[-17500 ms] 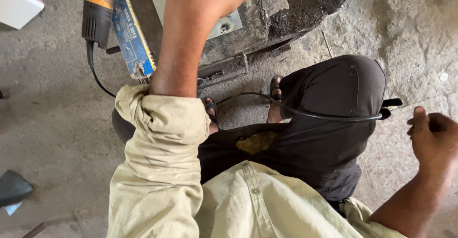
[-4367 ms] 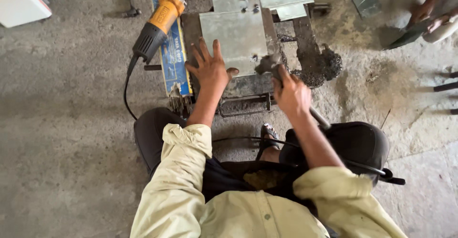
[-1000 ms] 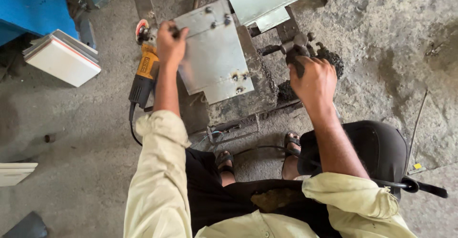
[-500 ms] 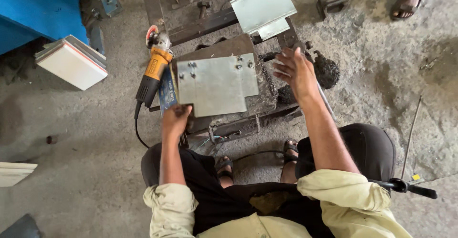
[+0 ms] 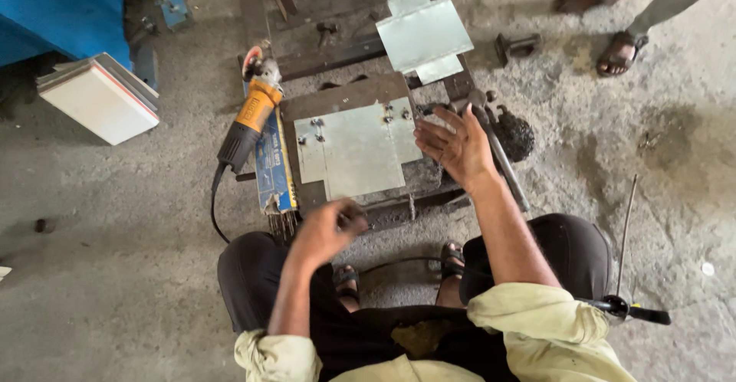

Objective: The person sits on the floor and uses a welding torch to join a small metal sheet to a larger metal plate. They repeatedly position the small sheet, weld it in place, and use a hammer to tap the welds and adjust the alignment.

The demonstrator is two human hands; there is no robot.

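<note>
Positioning step, by the look of it: the right hand (image 5: 454,146) hovers spread and empty at the right edge of the notched grey sheet-metal plate (image 5: 354,146), which lies flat on the dark steel frame (image 5: 337,95) beside the yellow angle grinder (image 5: 249,119). The left hand (image 5: 328,229) is curled near the plate's near edge — whether it holds anything cannot be told. The next move likely calls for pinning the plate flat.

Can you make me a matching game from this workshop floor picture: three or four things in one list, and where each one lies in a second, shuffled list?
Things:
1. angle grinder
2. right hand
3. white board
4. sandalled feet of another person

Places:
A. top right corner
B. far left, near the blue surface
C. open, at the right edge of the grey metal plate
D. on the floor left of the plate

Pairs: 1-D, 2-C, 3-B, 4-A
</note>
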